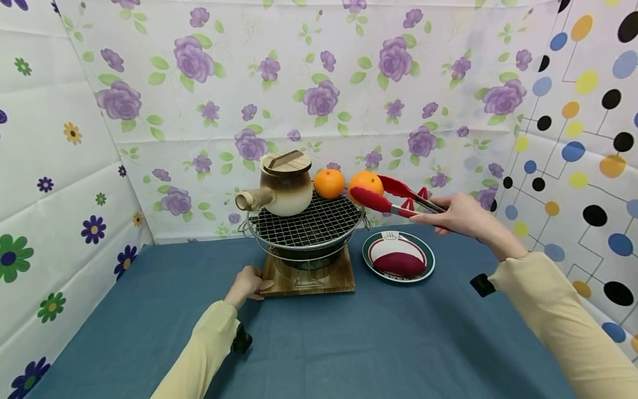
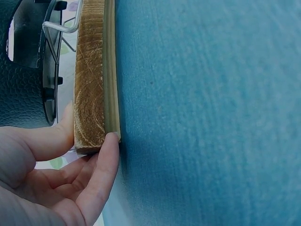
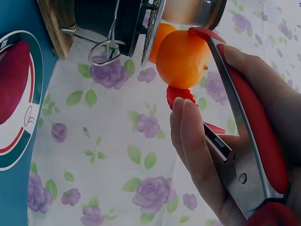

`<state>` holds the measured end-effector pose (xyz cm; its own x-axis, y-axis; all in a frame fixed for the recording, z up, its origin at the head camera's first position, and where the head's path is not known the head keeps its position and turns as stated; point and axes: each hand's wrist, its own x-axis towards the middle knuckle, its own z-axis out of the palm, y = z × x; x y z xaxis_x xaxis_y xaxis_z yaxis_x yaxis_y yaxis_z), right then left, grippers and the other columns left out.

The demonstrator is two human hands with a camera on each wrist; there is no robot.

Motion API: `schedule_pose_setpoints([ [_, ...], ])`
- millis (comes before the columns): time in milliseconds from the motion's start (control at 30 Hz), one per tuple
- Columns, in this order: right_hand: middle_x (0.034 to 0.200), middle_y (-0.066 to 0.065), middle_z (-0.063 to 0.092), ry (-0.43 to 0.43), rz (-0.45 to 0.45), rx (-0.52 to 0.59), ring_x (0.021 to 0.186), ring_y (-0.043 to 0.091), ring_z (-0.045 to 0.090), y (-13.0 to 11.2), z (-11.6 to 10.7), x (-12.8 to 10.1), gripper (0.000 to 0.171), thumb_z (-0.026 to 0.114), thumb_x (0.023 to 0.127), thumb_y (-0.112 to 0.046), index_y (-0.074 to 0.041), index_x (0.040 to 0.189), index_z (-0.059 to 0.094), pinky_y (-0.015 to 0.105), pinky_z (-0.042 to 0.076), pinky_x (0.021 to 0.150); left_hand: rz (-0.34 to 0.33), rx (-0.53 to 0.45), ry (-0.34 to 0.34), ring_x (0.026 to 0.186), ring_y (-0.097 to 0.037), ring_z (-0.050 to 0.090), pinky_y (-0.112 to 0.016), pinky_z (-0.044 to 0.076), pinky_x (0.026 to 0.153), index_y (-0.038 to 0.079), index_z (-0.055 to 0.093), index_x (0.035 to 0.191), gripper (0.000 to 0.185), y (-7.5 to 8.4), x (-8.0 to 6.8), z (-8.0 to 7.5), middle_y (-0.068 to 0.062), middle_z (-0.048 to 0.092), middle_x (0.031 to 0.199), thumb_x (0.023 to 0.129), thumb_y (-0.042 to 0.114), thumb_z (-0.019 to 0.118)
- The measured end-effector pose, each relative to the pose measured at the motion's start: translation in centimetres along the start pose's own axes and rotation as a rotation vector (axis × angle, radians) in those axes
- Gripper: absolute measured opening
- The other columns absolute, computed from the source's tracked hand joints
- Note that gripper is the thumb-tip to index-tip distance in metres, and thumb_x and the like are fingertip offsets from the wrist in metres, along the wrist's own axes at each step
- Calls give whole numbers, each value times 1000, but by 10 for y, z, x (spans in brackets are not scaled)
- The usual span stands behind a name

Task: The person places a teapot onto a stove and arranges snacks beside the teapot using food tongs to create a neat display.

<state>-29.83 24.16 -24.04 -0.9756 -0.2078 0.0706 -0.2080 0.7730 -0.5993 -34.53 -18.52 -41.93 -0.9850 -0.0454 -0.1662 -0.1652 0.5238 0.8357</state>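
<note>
My right hand [image 1: 461, 216] grips a pair of red-tipped metal tongs [image 3: 256, 127]. Between the tong tips is an orange [image 3: 182, 59], at the right rim of the round wire-mesh grill [image 1: 319, 221]; whether it touches the mesh I cannot tell. A second orange [image 1: 329, 183] sits on the mesh beside a brown-and-cream clay pot [image 1: 289, 197] with a wooden lid and side handle. My left hand [image 1: 247, 282] pinches the front left corner of the wooden board [image 2: 89, 89] under the stove, thumb on top and a fingertip at its lower edge.
Right of the board, a green-rimmed plate [image 1: 431, 266] bears a dark red, sweet-potato-like thing [image 3: 13, 77]. Wire handles [image 3: 110, 52] stick out from the grill's sides. Behind the blue-covered table [image 1: 349, 343] hangs a flowered cloth [image 1: 299, 55]; patterned cloths also hang at both sides.
</note>
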Motion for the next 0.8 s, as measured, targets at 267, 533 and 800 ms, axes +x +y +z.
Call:
schedule_pose_setpoints([
  [267,65,5,63,-8,-11,-27,61,19,62,-6,2,3,91,66,73,-57,4,134,39,34,49,65,13,-7,0,62,-23,54,-34,55,54,-17,49,110,37,0,-2,0,-18,47,77,83,2,66],
  [533,65,4,62,-29,-40,-32,60,18,61,-10,3,1,92,66,72,-57,6,133,39,36,49,68,14,-12,-16,65,-25,55,-34,55,55,-17,49,110,37,0,-3,-2,-19,47,78,83,1,65],
  [800,62,3,61,-30,-46,-60,59,17,60,-14,5,1,93,66,71,-58,5,134,39,35,49,68,21,-8,-12,61,-22,53,-34,55,54,-14,53,101,28,1,-3,-2,-16,46,73,82,2,66],
])
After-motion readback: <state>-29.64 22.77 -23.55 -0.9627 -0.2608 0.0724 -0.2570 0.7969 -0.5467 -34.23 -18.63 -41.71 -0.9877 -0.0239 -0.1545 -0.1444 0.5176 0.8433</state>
